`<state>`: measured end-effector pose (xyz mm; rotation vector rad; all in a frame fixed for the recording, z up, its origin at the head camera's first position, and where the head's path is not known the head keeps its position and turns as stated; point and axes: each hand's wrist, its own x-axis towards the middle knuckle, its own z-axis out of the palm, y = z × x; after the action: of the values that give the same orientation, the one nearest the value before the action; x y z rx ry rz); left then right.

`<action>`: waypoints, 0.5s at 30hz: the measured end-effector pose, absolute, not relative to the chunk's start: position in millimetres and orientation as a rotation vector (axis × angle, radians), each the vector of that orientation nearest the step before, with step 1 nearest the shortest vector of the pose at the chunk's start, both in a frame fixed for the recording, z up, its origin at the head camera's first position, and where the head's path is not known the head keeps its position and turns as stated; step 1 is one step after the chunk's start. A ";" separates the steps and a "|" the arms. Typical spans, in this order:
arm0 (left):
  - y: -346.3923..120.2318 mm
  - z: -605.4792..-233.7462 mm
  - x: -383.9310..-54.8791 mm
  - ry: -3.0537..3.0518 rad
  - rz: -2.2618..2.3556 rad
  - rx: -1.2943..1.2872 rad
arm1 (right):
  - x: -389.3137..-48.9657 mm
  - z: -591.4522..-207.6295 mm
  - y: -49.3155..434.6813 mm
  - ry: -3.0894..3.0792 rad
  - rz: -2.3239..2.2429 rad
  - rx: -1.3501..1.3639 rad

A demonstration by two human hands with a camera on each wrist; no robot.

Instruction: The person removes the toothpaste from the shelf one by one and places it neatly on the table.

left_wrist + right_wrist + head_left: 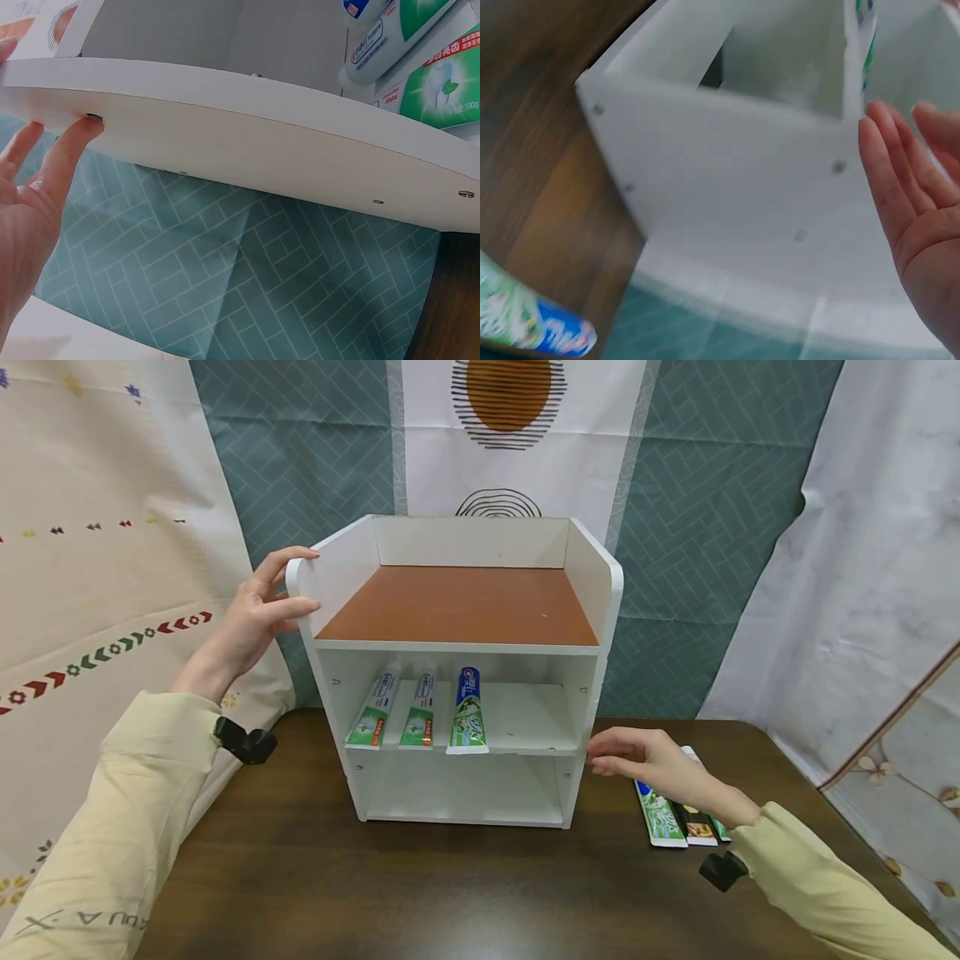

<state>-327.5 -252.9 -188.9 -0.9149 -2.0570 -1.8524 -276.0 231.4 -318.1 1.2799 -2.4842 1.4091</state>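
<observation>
A small white shelf unit (461,787) with a brown top board stands on the dark table. My left hand (243,618) grips the upper edge of its left side panel (225,135); in the left wrist view two fingers lie against the panel's outer face. On the middle board rest three toothpaste tubes: a white-and-green tube (375,710) at the left, a similar tube (420,710) beside it and a blue-and-green tube (468,714). Beside the right panel, my right hand (660,764) holds nothing, its fingers loosely extended; whether they touch the panel I cannot tell.
On the table (420,893), right of the shelf, a blue-and-green toothpaste tube (662,822) and a black tube (699,828) lie side by side, with another green tube partly hidden by the right arm. Patterned cloths (720,543) hang behind and at both sides.
</observation>
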 end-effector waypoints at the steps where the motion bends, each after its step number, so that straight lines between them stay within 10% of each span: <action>1: -253.0 -188.8 -327.5 -2.053 -1.855 -0.916 | -277.0 -318.6 227.9 -2.475 1.425 1.295; 15: -252.3 -188.4 -326.9 -2.054 -1.853 -0.911 | -279.9 -307.7 174.6 -2.465 1.260 1.239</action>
<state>-326.9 -252.3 -188.4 -0.9114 -2.0537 -1.8530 -279.9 174.6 -307.7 1.2387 -2.4647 1.2599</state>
